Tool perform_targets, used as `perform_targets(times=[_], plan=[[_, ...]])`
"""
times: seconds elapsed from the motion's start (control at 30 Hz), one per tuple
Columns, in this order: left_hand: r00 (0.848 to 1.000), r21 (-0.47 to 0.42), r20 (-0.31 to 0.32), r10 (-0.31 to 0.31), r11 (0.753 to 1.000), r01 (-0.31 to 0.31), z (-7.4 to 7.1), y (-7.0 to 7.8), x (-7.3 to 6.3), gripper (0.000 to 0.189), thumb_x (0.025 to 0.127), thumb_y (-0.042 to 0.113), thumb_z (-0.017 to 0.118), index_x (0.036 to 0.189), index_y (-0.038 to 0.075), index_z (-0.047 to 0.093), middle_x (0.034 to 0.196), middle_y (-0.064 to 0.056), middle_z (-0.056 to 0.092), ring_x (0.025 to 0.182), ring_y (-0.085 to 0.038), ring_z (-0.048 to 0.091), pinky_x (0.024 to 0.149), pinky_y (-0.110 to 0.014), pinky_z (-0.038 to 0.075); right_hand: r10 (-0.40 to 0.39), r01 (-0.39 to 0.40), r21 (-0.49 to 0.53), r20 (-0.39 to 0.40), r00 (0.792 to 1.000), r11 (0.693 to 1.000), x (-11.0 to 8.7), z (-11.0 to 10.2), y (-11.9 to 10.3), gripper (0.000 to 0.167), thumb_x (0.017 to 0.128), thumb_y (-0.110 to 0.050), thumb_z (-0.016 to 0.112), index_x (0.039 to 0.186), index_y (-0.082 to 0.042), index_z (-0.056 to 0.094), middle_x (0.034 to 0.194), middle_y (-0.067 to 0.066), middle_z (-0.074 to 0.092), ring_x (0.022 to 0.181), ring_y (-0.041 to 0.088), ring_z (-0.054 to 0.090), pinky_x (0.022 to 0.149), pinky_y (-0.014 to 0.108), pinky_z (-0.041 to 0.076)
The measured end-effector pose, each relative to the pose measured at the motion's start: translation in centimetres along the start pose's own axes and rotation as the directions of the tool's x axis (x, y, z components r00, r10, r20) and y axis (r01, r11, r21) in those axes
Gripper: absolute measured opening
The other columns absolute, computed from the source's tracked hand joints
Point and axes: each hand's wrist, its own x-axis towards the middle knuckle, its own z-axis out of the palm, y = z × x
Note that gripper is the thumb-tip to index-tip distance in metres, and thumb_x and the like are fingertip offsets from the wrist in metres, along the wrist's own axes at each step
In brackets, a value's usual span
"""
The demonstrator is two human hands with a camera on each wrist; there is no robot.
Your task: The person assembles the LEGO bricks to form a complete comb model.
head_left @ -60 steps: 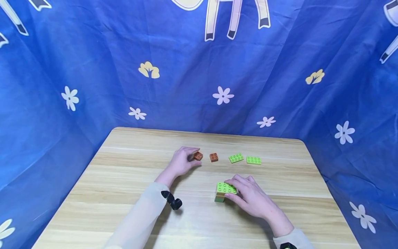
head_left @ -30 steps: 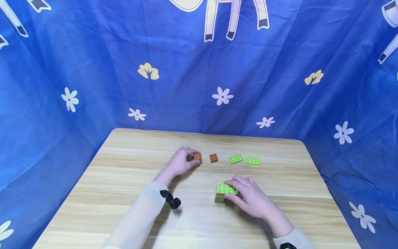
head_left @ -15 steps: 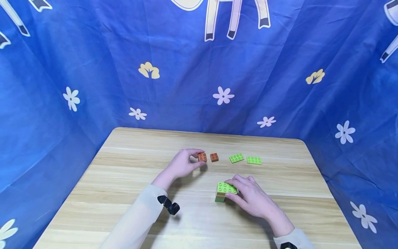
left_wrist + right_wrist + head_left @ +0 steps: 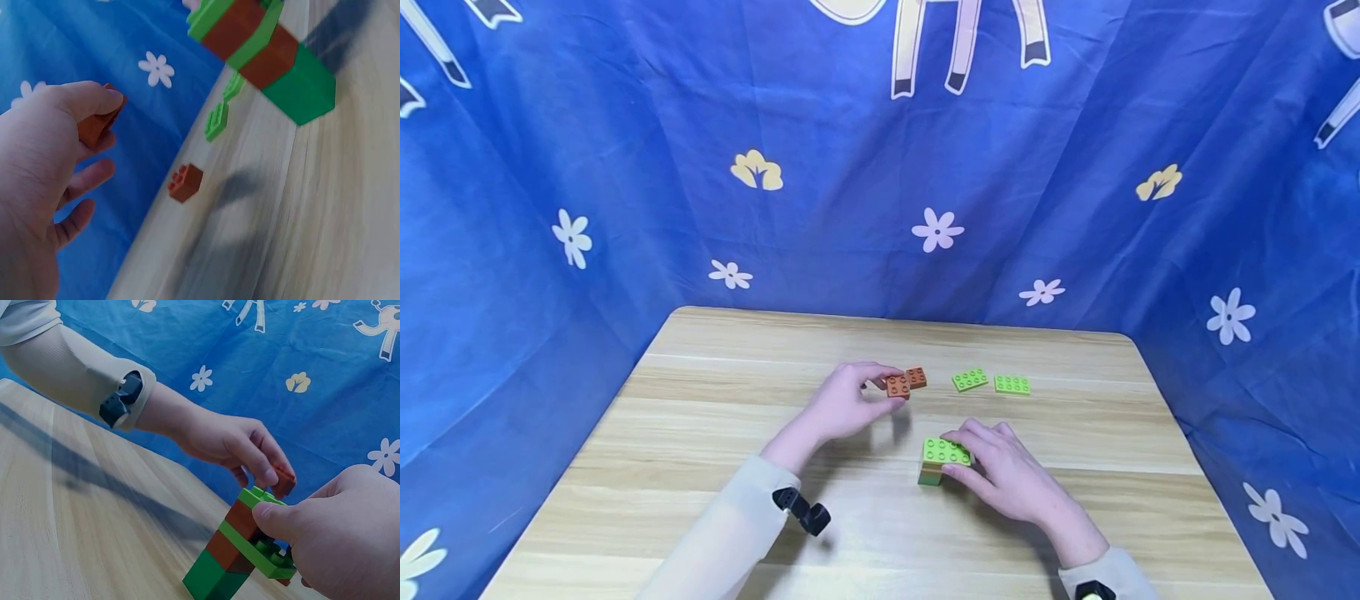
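Between thumb and fingers, my left hand [image 4: 842, 402] pinches a reddish-brown toy brick [image 4: 898, 386], held above the table; the left wrist view shows it raised, its face partly hidden by the thumb. My right hand [image 4: 1006, 477] grips the top of a brick stack [image 4: 931, 473] standing on the table. In the left wrist view the stack has a dark green brick [image 4: 302, 86] at the bottom, with brown bricks and light green plates alternating above. My right thumb presses on the stack's upper part in the right wrist view; the other fingertips are mostly hidden.
A second brown brick [image 4: 917, 377] lies on the wooden table [image 4: 737, 358] just beyond the held one. Two light green plates, a left plate [image 4: 970, 380] and a right plate [image 4: 1012, 385], lie to its right. A blue patterned curtain [image 4: 850, 283] surrounds the table.
My left hand has taken hold of the left brown brick, lifted it and moved it rightward and nearer, towards the stack. My right hand stays on the stack.
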Motion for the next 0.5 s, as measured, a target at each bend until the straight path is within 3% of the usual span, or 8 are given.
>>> perform_targets(times=[0.23, 0.5], plan=[[0.992, -0.076, 0.025, 0.121, 0.99, -0.119, 0.7, 2.3, -1.2, 0.043, 0.088, 0.03, 0.089, 0.127, 0.019, 0.077, 0.106, 0.015, 0.074, 0.093, -0.006, 0.066, 0.071, -0.035, 0.059, -0.002, 0.002, 0.002, -0.004, 1.0, 1.0, 0.1, 0.0, 0.0, 0.041, 0.105, -0.044, 0.066, 0.136, -0.018, 0.068, 0.106, -0.022, 0.055, 0.077, -0.003, 0.044, 0.079, 0.031, 0.035], [0.974, -0.105, 0.042, 0.224, 0.97, -0.218, 1.8, 3.9, -2.1, 0.04, 0.083, 0.028, 0.092, 0.12, 0.021, 0.08, 0.104, 0.018, 0.073, 0.09, -0.004, 0.067, 0.063, -0.025, 0.054, -0.005, 0.005, 0.004, -0.004, 1.0, 1.0, 0.0, 0.1, 0.1, 0.038, 0.105, -0.043, 0.067, 0.136, -0.021, 0.068, 0.106, -0.023, 0.054, 0.078, -0.003, 0.045, 0.079, 0.031, 0.034]])
